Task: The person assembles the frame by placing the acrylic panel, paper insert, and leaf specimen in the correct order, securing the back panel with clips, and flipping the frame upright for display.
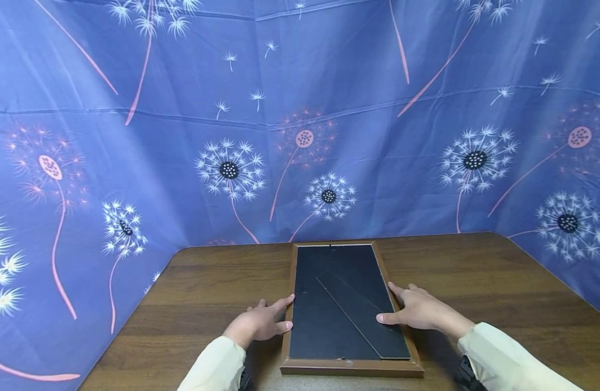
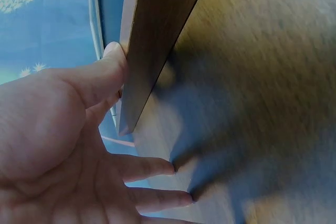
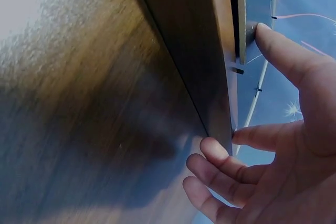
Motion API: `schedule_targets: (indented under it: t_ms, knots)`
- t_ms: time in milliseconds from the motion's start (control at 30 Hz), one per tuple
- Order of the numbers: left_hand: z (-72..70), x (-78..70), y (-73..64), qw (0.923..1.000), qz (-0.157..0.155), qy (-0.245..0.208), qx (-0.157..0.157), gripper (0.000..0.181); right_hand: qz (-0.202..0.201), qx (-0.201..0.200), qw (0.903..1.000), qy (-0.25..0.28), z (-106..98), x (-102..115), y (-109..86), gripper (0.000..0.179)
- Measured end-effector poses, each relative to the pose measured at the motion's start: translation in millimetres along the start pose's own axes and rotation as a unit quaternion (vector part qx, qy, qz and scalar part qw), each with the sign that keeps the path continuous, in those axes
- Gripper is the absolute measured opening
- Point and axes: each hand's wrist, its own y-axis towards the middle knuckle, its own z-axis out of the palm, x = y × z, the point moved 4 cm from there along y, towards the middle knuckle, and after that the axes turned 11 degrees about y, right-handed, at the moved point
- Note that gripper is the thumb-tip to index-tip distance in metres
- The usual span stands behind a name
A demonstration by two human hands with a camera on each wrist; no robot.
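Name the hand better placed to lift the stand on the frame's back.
Probably the right hand: its thumb rests on the stand. The left hand touches the opposite side of the frame, apart from the stand.

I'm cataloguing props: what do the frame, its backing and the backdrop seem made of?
Frame: wood or wood-look moulding, brown, faintly glossy where edges catch light.
Backing: probably fibreboard or card, matte-looking, flat and dark.
Backdrop: apparently printed cloth, soft-sheened, with creases and folds.
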Motion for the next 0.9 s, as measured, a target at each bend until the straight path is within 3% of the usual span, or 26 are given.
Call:
schedule_targets:
  t_ms: [533,900]
  knots:
    - [1.4,-6.8,1.8,0.9993,-0.003,0.035,0.014,0.063,-0.008,-0.006,0.9999,0.007,-5.0,-6.8,-2.9,0.104]
    - [0.6,-5.5,2.4,0.9994,0.004,0.031,0.013,0.062,-0.009,-0.018,0.9997,-0.012,0.6,-8.9,-0.1,0.103]
